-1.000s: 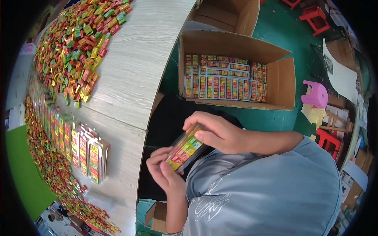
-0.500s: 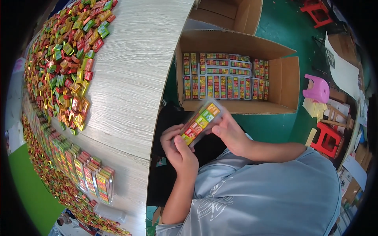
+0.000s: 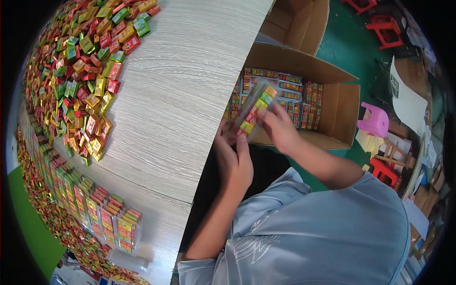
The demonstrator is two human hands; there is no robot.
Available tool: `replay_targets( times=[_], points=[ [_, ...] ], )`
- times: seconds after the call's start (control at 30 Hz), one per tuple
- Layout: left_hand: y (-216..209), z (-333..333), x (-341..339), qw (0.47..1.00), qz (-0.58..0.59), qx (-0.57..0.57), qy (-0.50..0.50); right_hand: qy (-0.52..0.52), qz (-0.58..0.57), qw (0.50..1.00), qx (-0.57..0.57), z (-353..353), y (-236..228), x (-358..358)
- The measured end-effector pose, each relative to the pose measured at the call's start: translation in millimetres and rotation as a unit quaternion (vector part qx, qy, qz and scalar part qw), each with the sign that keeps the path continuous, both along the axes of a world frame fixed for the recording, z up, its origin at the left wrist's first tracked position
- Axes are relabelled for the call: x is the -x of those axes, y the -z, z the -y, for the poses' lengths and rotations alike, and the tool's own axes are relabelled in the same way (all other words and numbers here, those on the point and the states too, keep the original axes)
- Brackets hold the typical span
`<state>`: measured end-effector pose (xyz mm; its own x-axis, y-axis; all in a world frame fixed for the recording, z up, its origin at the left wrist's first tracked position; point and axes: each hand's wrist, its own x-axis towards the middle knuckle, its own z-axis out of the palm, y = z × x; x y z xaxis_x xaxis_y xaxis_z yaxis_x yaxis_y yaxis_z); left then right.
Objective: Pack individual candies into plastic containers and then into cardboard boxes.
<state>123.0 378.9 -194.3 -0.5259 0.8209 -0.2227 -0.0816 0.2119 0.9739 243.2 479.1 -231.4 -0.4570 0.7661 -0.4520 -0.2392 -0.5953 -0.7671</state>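
Observation:
Both hands hold a clear plastic pack with a row of small red, yellow and green wrapped pieces inside. My left hand grips its lower end, thumb on the front face. Higher up, my right hand is closed on the pack's right edge. The pack is tilted and hangs over the near-left part of an open cardboard box. Many similar packs lie in rows inside that box, some covered by the held pack and my hands.
On the pale wood-grain table at left lies a large heap of loose wrapped pieces. A row of filled packs stands nearer, beside a clear plastic tray. Another carton, a pink stool and red stools are beyond.
The pack and both hands have moved up and right, from the box's near edge to over its opening. The whole view has shifted, with the table now filling more of it.

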Motion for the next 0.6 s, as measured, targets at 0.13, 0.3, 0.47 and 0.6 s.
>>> replay_targets(
  times=[0.13, 0.3, 0.47, 0.6],
  points=[
    [-20.1, 14.1, 17.0, 0.988, -0.138, 0.012, 0.064, -0.077, 0.141, 0.987, -0.025, -72.1, 63.4, -9.9],
    [-40.1, 61.8, 31.7, 0.941, -0.304, 0.075, 0.128, -0.18, 0.269, 0.942, -0.095, -131.3, 135.3, -2.1],
    [-0.7, 90.4, 33.6, 0.892, -0.422, 0.103, 0.126, -0.256, 0.248, 0.929, -0.102, -165.9, 220.8, 8.4],
    [10.4, 99.1, 36.1, 0.833, -0.544, 0.061, 0.078, -0.276, 0.25, 0.915, -0.156, -155.9, 239.2, 38.6]
  ],
)
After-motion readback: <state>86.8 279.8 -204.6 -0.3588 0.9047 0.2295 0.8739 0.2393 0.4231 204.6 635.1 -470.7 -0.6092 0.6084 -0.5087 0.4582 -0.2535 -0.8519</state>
